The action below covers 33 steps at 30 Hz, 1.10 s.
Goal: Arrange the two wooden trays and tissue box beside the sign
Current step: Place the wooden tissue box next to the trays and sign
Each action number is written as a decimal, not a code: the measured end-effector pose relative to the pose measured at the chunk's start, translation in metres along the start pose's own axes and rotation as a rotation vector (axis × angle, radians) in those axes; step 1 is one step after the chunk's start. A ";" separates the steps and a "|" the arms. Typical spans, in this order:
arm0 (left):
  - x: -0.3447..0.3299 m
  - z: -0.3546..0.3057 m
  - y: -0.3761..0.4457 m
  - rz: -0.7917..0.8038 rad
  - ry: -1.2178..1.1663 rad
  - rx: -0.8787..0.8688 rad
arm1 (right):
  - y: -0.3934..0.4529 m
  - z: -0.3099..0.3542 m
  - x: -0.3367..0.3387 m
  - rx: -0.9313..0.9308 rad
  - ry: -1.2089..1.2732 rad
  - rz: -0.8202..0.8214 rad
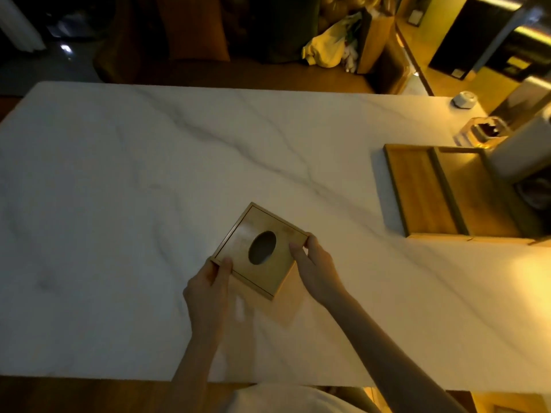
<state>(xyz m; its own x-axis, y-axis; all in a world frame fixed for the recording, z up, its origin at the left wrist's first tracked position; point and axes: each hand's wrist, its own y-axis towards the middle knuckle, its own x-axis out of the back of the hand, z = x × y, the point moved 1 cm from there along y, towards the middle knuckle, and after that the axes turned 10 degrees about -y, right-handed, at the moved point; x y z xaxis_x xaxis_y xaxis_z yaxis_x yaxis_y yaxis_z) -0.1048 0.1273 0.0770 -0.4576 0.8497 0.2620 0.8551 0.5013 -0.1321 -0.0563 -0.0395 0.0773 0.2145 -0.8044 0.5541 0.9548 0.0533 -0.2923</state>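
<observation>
Holding the tissue box [259, 250] by opposite corners, left hand [208, 289] at 8 o'clock, right hand [316, 268] at 3, we risk it twisting loose. The two trays [429, 192] lie side by side at 2 o'clock; carrying too low could clip their rims.

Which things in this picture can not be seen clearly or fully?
- Head view, sign: none can be identified; the right edge is dim and crowded.
- Right wooden tray: its far right part is covered by a white cylinder and shadow.
- Tissue box: the oval hole is dark, so tissues inside cannot be told; the left hand and right hand cover two corners.
- Glass container: contents blurred.
</observation>
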 end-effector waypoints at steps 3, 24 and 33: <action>-0.028 -0.011 -0.007 0.078 -0.004 -0.043 | -0.004 -0.018 0.025 -0.032 0.029 -0.073; -0.255 -0.047 -0.136 0.432 0.071 -0.219 | -0.073 -0.185 0.229 -0.240 0.198 -0.377; -0.337 -0.048 -0.181 0.517 0.089 -0.201 | -0.080 -0.254 0.291 -0.302 0.280 -0.416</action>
<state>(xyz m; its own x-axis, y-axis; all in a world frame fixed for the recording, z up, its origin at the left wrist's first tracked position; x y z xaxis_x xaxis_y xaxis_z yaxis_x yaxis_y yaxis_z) -0.0935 -0.2579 0.0586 0.0485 0.9550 0.2925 0.9963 -0.0255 -0.0822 -0.1225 -0.4280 0.0642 -0.2680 -0.8493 0.4548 0.8372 -0.4389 -0.3263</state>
